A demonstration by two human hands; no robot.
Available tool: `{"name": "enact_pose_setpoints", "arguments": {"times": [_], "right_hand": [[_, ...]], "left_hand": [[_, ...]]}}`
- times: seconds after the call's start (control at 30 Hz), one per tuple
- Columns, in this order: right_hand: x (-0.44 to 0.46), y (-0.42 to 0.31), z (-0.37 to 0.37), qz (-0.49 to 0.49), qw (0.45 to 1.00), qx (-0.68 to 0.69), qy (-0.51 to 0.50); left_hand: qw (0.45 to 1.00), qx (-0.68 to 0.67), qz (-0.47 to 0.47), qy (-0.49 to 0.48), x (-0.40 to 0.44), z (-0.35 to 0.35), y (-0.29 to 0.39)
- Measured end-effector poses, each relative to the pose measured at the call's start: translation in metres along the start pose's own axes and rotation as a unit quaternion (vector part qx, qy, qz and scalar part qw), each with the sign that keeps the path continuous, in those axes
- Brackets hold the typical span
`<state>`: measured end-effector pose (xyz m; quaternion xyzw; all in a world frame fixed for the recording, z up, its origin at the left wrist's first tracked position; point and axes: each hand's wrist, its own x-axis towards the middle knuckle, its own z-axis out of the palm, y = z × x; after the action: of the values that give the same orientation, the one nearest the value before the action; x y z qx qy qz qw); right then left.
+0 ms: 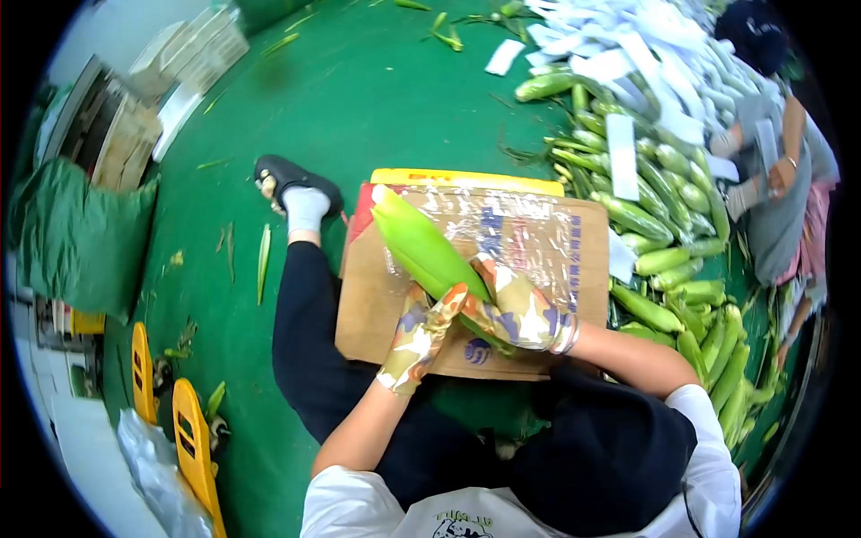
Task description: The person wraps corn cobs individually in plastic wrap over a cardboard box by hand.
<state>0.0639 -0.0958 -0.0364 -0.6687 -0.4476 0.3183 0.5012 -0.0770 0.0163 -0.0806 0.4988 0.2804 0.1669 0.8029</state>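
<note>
An ear of corn in its green husk (417, 240) lies slantwise over a flattened-looking cardboard box (547, 242), its pale end pointing up and left. My left hand (423, 334), in a camouflage-patterned glove, closes on the lower part of the ear from the left. From the right, my right hand (520, 307) in a matching glove grips the same part. The thumbs come close together over the husk. Both palms and the ear's lower end are partly hidden. Clear plastic film or tape glints on the cardboard.
At right are a heap of film-wrapped ears (659, 197), loose husked-in corn (717, 345) and white strips (619, 63). A co-worker (780, 170) sits beside them. Yellow pallet-truck forks (193, 439), a green sack (85, 238) and white crates (202, 49) stand left. Leaf scraps litter the green floor.
</note>
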Motion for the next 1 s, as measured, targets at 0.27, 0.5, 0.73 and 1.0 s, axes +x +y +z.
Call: {"name": "enact_pose_setpoints", "arguments": {"times": [0.27,0.5,0.73,1.0], "right_hand": [[0.029,-0.031,-0.005,-0.035,0.928,-0.288,-0.235],[0.154,-0.069,-0.078,-0.16,0.966,-0.156,-0.132],[0.031,0.014,-0.002,-0.046,0.968,-0.243,-0.043],[0.05,0.067,-0.064,-0.076,0.937,-0.324,0.103]], "left_hand": [[0.939,-0.29,-0.107,-0.152,-0.014,-0.022,0.018],[0.951,-0.291,-0.037,-0.096,0.001,-0.032,0.017],[0.989,-0.133,0.032,0.056,0.024,-0.013,0.011],[0.647,0.745,0.12,0.111,0.029,-0.052,0.022]]}}
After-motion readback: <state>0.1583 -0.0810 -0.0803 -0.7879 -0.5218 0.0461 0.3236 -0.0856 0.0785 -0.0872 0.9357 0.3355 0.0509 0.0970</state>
